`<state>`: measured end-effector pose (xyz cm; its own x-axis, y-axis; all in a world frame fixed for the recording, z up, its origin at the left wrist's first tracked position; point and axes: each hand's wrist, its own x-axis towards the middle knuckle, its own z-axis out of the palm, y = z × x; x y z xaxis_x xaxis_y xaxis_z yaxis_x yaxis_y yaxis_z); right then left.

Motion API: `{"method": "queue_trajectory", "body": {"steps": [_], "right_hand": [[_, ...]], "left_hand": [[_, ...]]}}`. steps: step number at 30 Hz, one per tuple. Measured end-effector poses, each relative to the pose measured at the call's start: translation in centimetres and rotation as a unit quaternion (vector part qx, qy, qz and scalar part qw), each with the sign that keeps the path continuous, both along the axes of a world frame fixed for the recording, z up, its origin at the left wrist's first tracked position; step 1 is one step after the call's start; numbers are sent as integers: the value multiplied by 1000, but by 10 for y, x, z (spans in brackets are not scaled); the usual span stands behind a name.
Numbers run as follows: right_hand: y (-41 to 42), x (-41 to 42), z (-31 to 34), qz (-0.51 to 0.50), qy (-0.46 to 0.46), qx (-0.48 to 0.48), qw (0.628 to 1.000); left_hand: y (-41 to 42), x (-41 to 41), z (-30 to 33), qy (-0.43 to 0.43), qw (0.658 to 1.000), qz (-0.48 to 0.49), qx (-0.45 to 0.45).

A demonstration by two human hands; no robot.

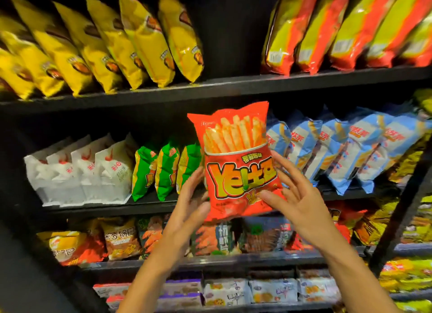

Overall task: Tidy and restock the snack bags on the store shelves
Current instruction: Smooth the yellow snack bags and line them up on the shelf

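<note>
A red snack bag (236,149) printed with french fries stands upright in front of the middle shelf (105,208), between the green bags (164,170) and the light blue bags (339,149). My left hand (191,196) grips its lower left edge from the side and behind. My right hand (294,193) holds the lower right corner, fingers spread along the bag's edge and thumb on its front.
White bags (79,170) fill the left of the middle shelf. Yellow bags (98,44) and red-and-yellow bags (339,30) line the top shelf, with a dark gap between them. Lower shelves hold mixed snack packs (121,238). A black upright post (402,210) stands at right.
</note>
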<state>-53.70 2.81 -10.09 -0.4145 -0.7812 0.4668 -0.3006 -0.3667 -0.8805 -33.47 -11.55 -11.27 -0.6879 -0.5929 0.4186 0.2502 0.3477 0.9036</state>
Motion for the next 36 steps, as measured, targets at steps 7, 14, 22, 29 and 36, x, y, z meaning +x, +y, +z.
{"method": "queue_trajectory", "body": {"steps": [7, 14, 22, 29, 36], "right_hand": [[-54, -42, 71, 40, 67, -81, 994], [-93, -66, 120, 50, 121, -103, 986], [-127, -137, 189, -238, 147, -212, 936], [-165, -175, 204, -414, 266, -98, 865], [-180, -174, 222, -489, 348, 2, 800]], "left_hand": [[-33, -50, 84, 36, 999, -2, 13], [-70, -71, 153, 36, 999, -10, -29], [-90, -128, 217, 104, 980, 101, -139], [-130, -219, 240, 79, 941, 217, -249], [-147, -266, 244, -64, 935, 262, -230]]}}
